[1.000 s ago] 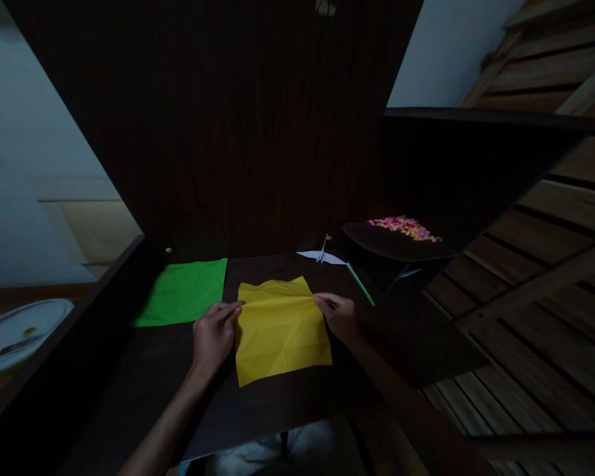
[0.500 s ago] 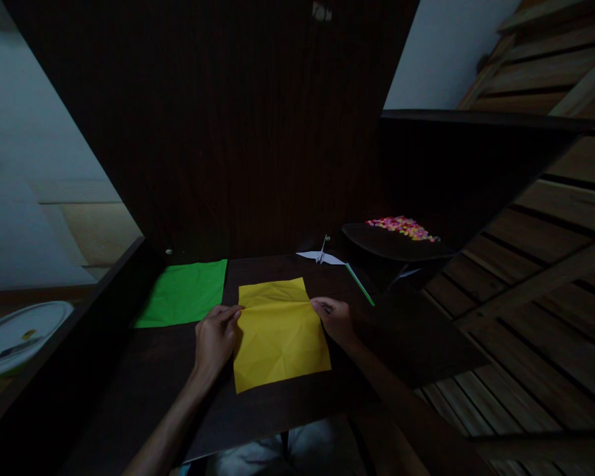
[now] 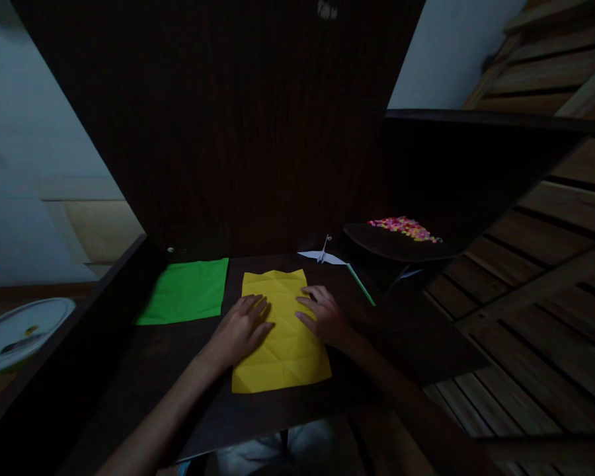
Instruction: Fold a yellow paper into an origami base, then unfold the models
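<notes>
A creased yellow paper square [image 3: 282, 350] lies flat on the dark wooden desk [image 3: 188, 370] in front of me. My left hand [image 3: 240, 327] rests palm down on its left half, fingers spread. On the right half my right hand [image 3: 322, 314] presses down flat the same way. Neither hand grips anything. A green paper sheet [image 3: 186, 291] lies to the left of the yellow one, apart from my hands.
A white folded paper crane [image 3: 322, 254] stands at the back of the desk beside a green stick [image 3: 361, 284]. A dark shelf [image 3: 401, 248] holds a heap of small coloured pieces [image 3: 402, 227]. A white plate [image 3: 17, 327] sits far left. Wooden slats run on the right.
Both hands let go of the yellow paper's side edges and moved inward onto it, palms flat. The paper, lifted and bowed before, now lies flat.
</notes>
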Demonstrator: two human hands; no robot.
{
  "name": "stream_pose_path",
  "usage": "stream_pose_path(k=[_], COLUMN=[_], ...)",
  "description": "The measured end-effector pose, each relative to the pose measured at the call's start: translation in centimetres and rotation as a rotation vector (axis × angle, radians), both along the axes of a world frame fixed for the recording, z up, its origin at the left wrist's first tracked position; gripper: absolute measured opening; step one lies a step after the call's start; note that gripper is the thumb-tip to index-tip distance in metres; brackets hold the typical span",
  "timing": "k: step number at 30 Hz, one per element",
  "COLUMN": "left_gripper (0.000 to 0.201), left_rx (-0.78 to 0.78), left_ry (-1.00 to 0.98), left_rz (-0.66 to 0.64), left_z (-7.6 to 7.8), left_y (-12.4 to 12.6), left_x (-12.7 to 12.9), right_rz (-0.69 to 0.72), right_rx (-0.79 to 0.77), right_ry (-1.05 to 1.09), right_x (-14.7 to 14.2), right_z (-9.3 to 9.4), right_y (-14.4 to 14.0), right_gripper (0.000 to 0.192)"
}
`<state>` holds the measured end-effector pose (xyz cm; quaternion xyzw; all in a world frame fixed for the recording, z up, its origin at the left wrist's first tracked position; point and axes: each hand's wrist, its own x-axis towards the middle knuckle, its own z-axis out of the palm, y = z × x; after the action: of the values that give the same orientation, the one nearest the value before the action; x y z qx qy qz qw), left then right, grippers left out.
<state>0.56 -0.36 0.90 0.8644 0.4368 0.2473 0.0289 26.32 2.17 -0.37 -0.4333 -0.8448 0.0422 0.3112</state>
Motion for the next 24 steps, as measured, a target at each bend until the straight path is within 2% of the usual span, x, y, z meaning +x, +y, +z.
stream_pose_path(k=[3, 5, 8, 12, 18, 24], left_gripper=[0.051, 0.053, 0.052, 0.053, 0.052, 0.045], left_rx=[-0.046, -0.084, -0.114, -0.114, -0.117, -0.112], left_ry=[0.07, 0.102, 0.109, 0.036, 0.015, -0.023], left_rz=[-0.093, -0.115, -0.112, -0.089, -0.075, -0.039], left_z=[-0.9, -1.8, -2.9, -3.5, -3.8, -3.4], left_y=[1.1, 1.5, 1.6, 1.3, 1.4, 1.0], left_x=[0.5, 0.5, 0.3, 0.2, 0.1, 0.3], right_rz=[0.181, 0.239, 0.231, 0.212, 0.204, 0.198], right_rx=[-0.066, -0.132, -0.198, -0.201, -0.198, -0.207], right_ry=[-0.085, -0.119, -0.119, -0.07, -0.032, -0.006], right_x=[-0.6, -0.7, -0.6, -0.4, -0.5, -0.5], right_z=[-0.4, -1.1, -2.1, -2.7, -2.6, -2.8], right_y=[0.7, 1.1, 1.3, 1.2, 1.2, 1.2], right_gripper=[0.051, 0.06, 0.064, 0.063, 0.058, 0.057])
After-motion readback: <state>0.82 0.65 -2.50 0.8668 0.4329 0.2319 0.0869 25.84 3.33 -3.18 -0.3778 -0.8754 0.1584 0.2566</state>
